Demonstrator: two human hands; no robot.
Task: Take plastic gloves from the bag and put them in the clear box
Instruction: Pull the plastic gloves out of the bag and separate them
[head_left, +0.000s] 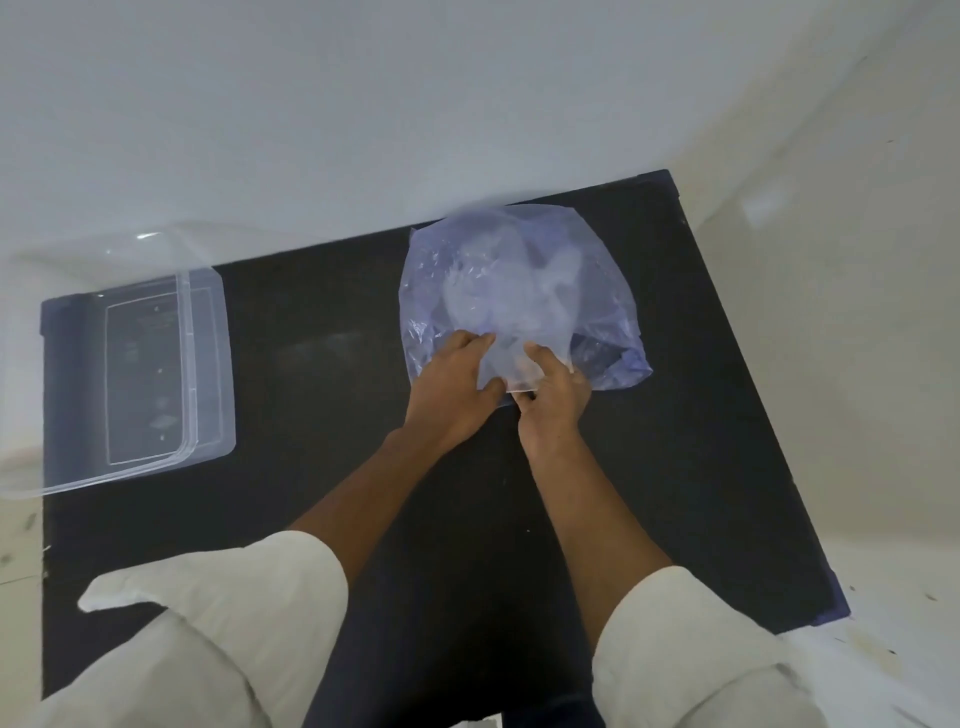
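A translucent bluish plastic bag (519, 280) lies on the black table (332, 374) at the far right, with crumpled clear plastic gloves (498, 306) showing through it. My left hand (449, 387) and my right hand (553, 397) are side by side at the bag's near edge. Both pinch a clear sheet of plastic at the bag's mouth, thumbs beneath and fingers on top. The clear box (156, 358) sits open at the table's left end, apart from both hands.
A clear lid (62, 483) lies against the box's near-left side, overhanging the table edge. White walls stand behind and to the right of the table. Bare black tabletop stretches between box and bag.
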